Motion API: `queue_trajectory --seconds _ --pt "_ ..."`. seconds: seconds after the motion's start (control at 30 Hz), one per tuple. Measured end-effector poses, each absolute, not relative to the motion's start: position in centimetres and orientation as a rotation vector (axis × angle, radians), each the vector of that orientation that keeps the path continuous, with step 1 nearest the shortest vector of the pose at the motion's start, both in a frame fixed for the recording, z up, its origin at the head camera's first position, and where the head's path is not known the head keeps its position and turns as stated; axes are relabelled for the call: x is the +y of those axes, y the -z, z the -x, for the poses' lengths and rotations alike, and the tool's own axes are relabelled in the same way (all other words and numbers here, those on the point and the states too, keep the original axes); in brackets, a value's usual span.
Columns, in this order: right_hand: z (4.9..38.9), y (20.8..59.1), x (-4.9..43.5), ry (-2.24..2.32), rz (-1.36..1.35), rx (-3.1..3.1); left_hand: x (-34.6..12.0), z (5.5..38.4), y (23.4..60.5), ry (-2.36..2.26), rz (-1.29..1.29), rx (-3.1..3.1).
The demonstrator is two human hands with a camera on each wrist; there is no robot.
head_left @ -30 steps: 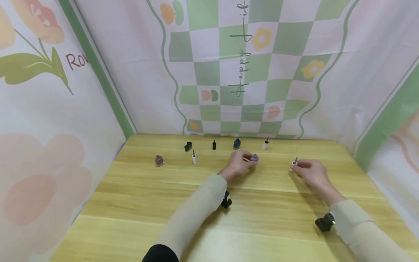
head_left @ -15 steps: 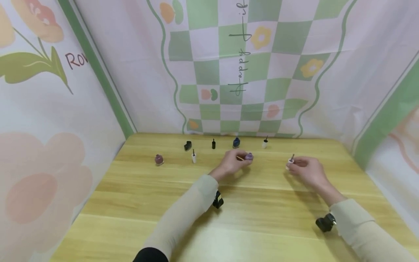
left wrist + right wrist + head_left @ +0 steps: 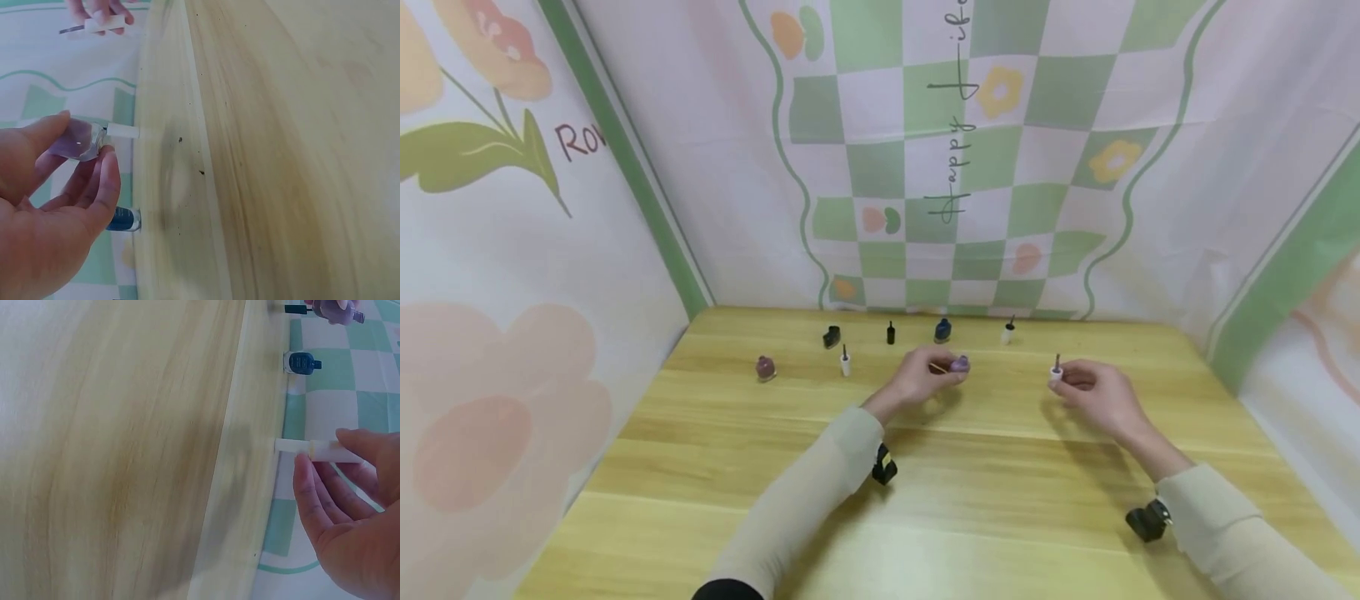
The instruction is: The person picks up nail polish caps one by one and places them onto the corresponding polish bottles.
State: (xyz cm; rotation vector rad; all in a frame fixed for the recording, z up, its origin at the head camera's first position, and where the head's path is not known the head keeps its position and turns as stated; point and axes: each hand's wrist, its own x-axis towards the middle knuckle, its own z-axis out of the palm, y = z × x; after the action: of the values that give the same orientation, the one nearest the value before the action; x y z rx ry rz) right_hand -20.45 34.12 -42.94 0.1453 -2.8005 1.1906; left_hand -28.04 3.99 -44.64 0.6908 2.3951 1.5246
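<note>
My left hand point(image 3: 917, 377) pinches a small nail polish bottle point(image 3: 960, 364) of purple polish between thumb and fingers, its capless neck pointing up. In the left wrist view the purple bottle point(image 3: 76, 140) shows clear glass at its base. To the right, my right hand point(image 3: 1102, 398) holds a white nail polish cap point(image 3: 1056, 374) with its brush upward. Part of this white cap point(image 3: 337, 451) is covered by the fingers in the right wrist view. Both hands are just above the table, with a gap between bottle and cap.
On the wooden table point(image 3: 925, 517) stand a mauve bottle point(image 3: 765, 367), a dark bottle point(image 3: 831, 337) and a blue bottle point(image 3: 942, 331). Brush-up caps stand among them: a white one point(image 3: 846, 364), a black one point(image 3: 891, 333) and another white one point(image 3: 1008, 332). A printed curtain point(image 3: 1000, 208) hangs behind.
My left hand has moved left with the purple bottle. My right hand has shifted slightly left with the white cap, whose brush now points more upright. The standing bottles and caps are unmoved.
</note>
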Motion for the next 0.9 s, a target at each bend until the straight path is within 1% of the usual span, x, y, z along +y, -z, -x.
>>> queue_trajectory --seconds 0.9 --pt "20.2 41.6 32.5 -1.139 -0.334 -2.798 1.4 27.0 44.4 -1.535 -0.766 2.317"
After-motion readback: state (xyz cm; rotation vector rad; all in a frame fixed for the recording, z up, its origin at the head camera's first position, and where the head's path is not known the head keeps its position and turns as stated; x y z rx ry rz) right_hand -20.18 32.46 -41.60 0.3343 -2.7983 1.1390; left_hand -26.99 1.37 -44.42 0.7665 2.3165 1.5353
